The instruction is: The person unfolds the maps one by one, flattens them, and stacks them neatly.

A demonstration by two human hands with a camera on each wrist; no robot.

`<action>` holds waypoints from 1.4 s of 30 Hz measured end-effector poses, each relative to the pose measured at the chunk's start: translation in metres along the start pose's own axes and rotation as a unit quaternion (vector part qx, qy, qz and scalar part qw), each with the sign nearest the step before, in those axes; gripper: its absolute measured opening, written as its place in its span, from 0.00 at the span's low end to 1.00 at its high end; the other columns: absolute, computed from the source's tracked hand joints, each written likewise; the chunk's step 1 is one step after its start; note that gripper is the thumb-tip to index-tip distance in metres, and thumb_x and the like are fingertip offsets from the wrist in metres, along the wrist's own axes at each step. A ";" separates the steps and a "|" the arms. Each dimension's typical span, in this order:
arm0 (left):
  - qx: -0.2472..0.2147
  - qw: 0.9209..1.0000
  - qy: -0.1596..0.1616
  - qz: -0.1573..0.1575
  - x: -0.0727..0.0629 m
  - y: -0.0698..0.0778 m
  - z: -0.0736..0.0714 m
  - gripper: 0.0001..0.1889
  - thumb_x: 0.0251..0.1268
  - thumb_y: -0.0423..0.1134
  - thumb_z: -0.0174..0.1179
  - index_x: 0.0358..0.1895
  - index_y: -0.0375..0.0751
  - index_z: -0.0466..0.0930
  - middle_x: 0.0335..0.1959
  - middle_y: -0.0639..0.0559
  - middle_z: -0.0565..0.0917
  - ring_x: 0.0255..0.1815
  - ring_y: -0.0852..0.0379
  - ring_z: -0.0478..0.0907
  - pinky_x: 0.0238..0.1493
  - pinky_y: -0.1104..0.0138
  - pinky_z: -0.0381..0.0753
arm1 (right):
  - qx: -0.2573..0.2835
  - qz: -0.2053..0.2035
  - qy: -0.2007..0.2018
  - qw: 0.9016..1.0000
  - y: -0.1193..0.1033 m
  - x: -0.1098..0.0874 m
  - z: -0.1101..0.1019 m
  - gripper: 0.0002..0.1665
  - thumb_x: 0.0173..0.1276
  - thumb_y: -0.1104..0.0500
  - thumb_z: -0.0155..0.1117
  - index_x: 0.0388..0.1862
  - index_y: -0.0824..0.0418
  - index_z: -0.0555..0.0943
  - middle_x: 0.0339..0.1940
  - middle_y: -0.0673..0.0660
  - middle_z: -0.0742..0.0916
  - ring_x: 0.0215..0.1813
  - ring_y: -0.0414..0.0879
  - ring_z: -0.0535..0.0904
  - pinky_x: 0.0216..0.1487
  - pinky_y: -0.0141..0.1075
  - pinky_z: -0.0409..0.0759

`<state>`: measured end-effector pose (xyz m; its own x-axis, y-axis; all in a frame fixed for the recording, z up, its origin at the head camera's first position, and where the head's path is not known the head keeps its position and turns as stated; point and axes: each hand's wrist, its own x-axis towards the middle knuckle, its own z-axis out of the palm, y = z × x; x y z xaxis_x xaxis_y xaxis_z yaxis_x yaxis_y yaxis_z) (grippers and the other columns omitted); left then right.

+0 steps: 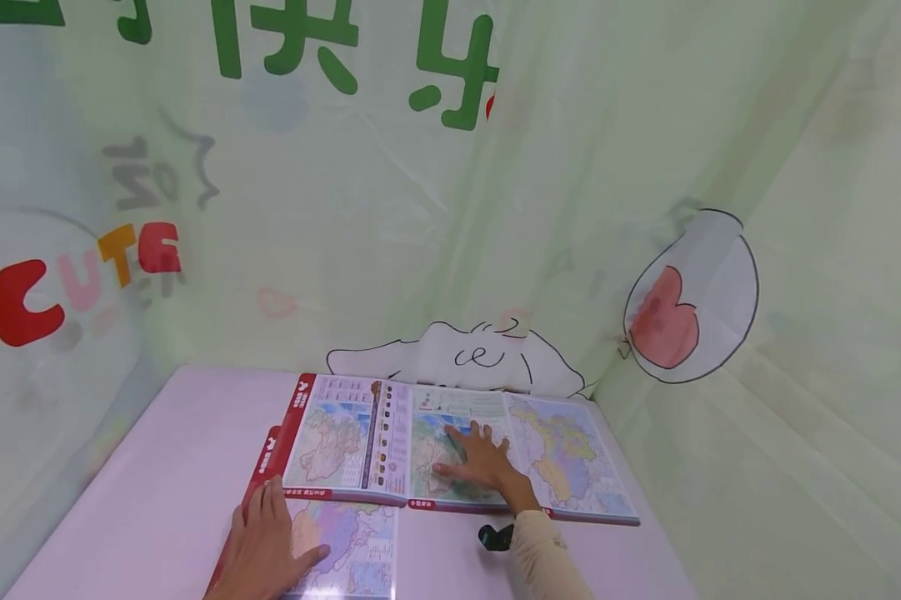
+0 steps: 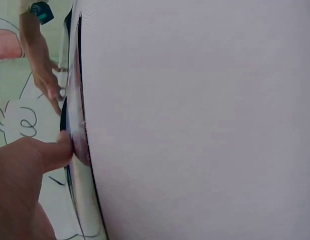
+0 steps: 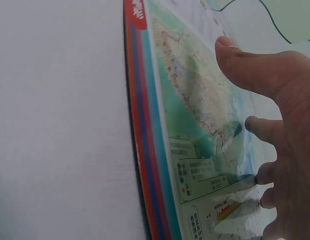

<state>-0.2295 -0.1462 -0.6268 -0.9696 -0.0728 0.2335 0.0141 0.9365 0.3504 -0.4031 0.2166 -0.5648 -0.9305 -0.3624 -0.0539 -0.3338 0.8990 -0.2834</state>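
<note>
Several printed maps lie flat and overlapping on the table. My left hand (image 1: 262, 542), fingers extended and thumb out to the side, rests on the left part of the lower map (image 1: 360, 533), which has a red border. Above that map lies another red-edged map (image 1: 330, 446). Fingers spread, my right hand (image 1: 483, 458) is over the middle map (image 1: 429, 433), which shows green and brown relief. In the right wrist view, its fingertips are at the far side of this map (image 3: 190, 95); firm contact is unclear. A pastel-coloured map (image 1: 563, 458) lies to the right.
The pale pink table (image 1: 157, 467) meets hanging fabric walls (image 1: 345, 242) with printed drawings at the back and sides. A dark device (image 1: 495, 537) sits at my right wrist. Layered, coloured edges (image 3: 144, 125) show along the map's near side.
</note>
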 end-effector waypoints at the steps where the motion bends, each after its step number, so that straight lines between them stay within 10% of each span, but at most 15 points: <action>1: 0.000 1.000 -0.005 -0.006 -0.002 0.000 0.002 0.77 0.32 0.73 0.83 0.79 0.21 0.56 0.75 0.23 0.71 0.72 0.25 0.68 0.72 0.28 0.70 | -0.004 0.000 0.000 1.000 0.001 -0.001 0.001 0.58 0.66 0.22 0.67 0.87 0.48 0.67 0.85 0.77 0.66 0.84 0.80 0.61 0.72 0.89 0.56; 13: -0.035 0.998 -0.018 -0.055 -0.003 -0.016 0.030 0.88 0.21 0.79 0.81 0.84 0.25 0.46 0.79 0.24 0.63 0.76 0.22 0.61 0.81 0.27 0.63 | -0.013 0.006 -0.001 1.000 -0.001 -0.009 0.008 0.62 0.61 0.22 0.71 0.87 0.49 0.67 0.85 0.78 0.66 0.84 0.82 0.60 0.73 0.88 0.56; 34: -0.041 0.990 -0.085 -0.100 -0.031 0.004 -0.011 0.92 0.08 0.89 0.73 0.79 0.24 0.49 0.69 0.27 0.68 0.64 0.29 0.69 0.75 0.30 0.73 | 0.002 0.010 0.019 1.000 -0.005 -0.016 0.000 0.62 0.60 0.25 0.74 0.87 0.51 0.67 0.86 0.79 0.64 0.85 0.82 0.58 0.74 0.88 0.55; 38: -0.011 0.997 -0.031 -0.076 -0.045 0.001 0.002 0.80 0.24 0.72 0.86 0.76 0.20 0.55 0.69 0.23 0.72 0.65 0.26 0.73 0.75 0.30 0.74 | 0.005 0.014 0.014 1.000 -0.008 -0.018 -0.003 0.62 0.60 0.26 0.73 0.87 0.51 0.67 0.86 0.78 0.64 0.85 0.82 0.57 0.75 0.88 0.54; 42: 0.015 0.993 0.107 -0.049 -0.059 0.006 0.020 0.58 0.32 0.39 0.90 0.69 0.18 0.63 0.62 0.21 0.79 0.61 0.25 0.79 0.68 0.33 0.80 | 0.001 0.012 0.014 1.000 -0.007 -0.018 -0.002 0.62 0.60 0.26 0.73 0.87 0.52 0.67 0.86 0.78 0.65 0.85 0.83 0.58 0.75 0.88 0.55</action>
<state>-0.1770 -0.1294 -0.6565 -0.8915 -0.2334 0.3883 -0.0890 0.9306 0.3550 -0.3843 0.2176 -0.5599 -0.9423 -0.3332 -0.0335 -0.3107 0.9071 -0.2840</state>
